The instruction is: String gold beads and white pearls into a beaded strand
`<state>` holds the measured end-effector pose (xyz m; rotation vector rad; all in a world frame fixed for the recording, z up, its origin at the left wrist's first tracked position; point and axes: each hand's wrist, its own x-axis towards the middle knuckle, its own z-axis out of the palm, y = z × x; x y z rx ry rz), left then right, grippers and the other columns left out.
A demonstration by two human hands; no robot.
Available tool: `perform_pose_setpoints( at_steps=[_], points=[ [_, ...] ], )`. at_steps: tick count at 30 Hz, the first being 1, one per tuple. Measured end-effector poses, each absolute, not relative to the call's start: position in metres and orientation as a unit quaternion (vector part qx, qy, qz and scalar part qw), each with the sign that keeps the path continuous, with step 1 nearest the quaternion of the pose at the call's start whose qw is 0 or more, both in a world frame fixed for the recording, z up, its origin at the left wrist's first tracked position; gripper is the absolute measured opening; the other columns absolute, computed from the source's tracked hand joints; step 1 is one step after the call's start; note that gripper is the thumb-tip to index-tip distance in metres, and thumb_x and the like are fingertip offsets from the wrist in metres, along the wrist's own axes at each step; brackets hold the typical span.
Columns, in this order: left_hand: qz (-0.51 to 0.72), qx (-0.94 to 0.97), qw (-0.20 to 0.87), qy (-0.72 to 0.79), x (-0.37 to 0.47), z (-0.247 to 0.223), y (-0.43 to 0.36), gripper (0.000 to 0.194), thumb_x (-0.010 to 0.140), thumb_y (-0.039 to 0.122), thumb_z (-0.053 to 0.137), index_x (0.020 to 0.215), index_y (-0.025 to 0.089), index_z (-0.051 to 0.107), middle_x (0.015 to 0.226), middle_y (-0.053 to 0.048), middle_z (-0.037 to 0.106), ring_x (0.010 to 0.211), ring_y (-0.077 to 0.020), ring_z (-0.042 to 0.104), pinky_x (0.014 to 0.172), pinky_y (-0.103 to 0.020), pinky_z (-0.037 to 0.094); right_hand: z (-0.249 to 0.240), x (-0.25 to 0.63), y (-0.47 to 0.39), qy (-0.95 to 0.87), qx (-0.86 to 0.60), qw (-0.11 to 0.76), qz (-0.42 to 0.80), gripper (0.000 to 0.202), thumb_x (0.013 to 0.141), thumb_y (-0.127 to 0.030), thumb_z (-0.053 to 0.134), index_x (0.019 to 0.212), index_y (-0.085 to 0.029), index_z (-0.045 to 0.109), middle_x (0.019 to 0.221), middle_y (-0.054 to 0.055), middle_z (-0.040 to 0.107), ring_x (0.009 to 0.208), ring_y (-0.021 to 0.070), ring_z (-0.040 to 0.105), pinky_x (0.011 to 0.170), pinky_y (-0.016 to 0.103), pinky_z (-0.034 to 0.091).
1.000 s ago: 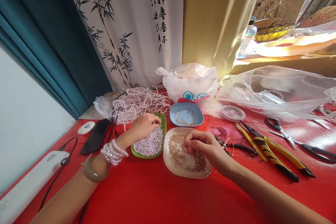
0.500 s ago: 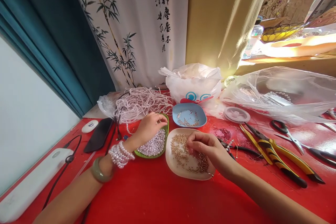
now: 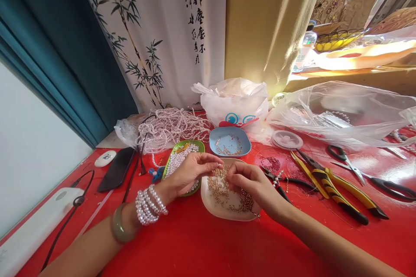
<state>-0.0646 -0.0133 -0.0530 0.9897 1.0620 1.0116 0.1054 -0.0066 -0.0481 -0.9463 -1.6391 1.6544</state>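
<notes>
"Pearls (image 3: 177, 162) in the green tray (image 3: 199, 142): what differs from half a second ago?"

"The left hand (image 3: 190, 173) was over them then; now it has come across to the cream plate (image 3: 210, 207), its fingertips just beside those of the right hand (image 3: 253, 182); the tray's far end lies uncovered, showing a yellow piece (image 3: 182, 147); the right hand keeps its place above the plate."

"And what do they grasp?"

"The left pinches what looks like a small pale bead (image 3: 220, 166) between thumb and finger; the right has thumb and fingers pressed together, but I cannot tell what, if anything, is between them."

"Where is that bead, and which way does it point?"

"Above the plate's far left part, over the gold beads (image 3: 215, 187); it is too small to show a long axis; the left fingers holding it point rightward, toward the right hand; the green tray's own long axis slants from near left to far right."
</notes>
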Motion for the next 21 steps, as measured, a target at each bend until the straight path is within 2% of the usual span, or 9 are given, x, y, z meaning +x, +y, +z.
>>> perform_pose_setpoints(
  at_steps=[8,21],
  points=[
    [0.445,0.436,0.635,0.457,-0.0614,-0.0531,-0.0141,0.015,0.058,0.021,0.072,0.070,0.014,0.068,0.068,-0.002,0.062,0.063,-0.0072,0.051,0.062,-0.020,0.040,-0.0492,0.1045,-0.0057,-0.635,-0.346,0.298,0.623,0.014,0.068,-0.022,0.049,0.055,-0.016,0.045,0.053,-0.003,0.048,0.049,0.0076,0.040,0.047,0.020,0.031],
    [0.433,0.454,0.631,0.457,-0.0635,-0.0548,-0.0146,0.017,0.060,0.022,0.071,0.073,0.013,0.068,0.071,-0.003,0.062,0.066,-0.0083,0.052,0.065,-0.021,0.040,-0.0488,0.1051,-0.0058,-0.642,-0.335,0.294,0.624,0.014,0.067,-0.023,0.048,0.056,-0.016,0.045,0.054,-0.003,0.047,0.050,0.0076,0.039,0.049,0.020,0.030]
  ],
)
